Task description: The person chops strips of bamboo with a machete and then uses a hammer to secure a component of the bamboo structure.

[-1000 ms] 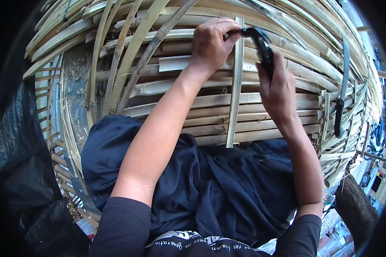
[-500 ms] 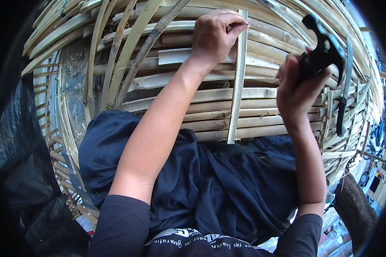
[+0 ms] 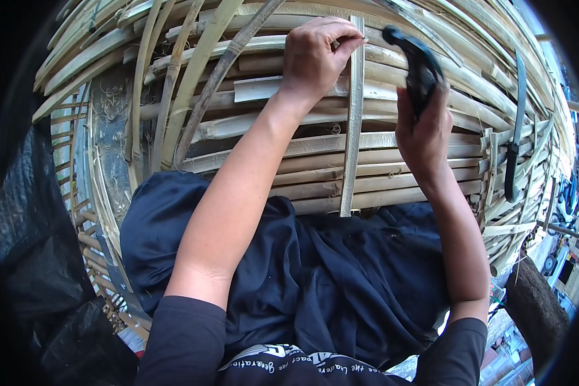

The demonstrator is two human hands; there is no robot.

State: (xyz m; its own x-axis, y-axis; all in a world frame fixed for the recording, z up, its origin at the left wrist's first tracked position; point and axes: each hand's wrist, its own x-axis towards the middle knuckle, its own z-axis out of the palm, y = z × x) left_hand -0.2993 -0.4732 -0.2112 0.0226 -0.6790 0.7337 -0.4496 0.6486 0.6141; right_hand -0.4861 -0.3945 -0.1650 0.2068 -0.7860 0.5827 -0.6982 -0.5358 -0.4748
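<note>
My left hand [image 3: 315, 61] is closed in a pinch over the upper part of an upright split-bamboo strip [image 3: 354, 128]. A tiny dark tip, what looks like a nail [image 3: 365, 40], shows at the fingertips; most of it is hidden. To the right, my right hand [image 3: 426, 132] is wrapped round a black hammer [image 3: 421, 67]. The hammer's head is raised near the strip, apart from my left fingertips. The strip lies across several horizontal bamboo slats [image 3: 405, 141].
A long knife with a dark handle [image 3: 512, 168] lies on the slats at the right. Loose bamboo strips [image 3: 193, 96] lean across the left side. Dark cloth [image 3: 360, 276] covers my lap. Black plastic sheeting [image 3: 38, 257] hangs at far left; a brown log [image 3: 534, 309] is at lower right.
The hammer in my right hand has swung left, toward the upright strip and my left fingertips. My left hand keeps its pinch, nearly in place.
</note>
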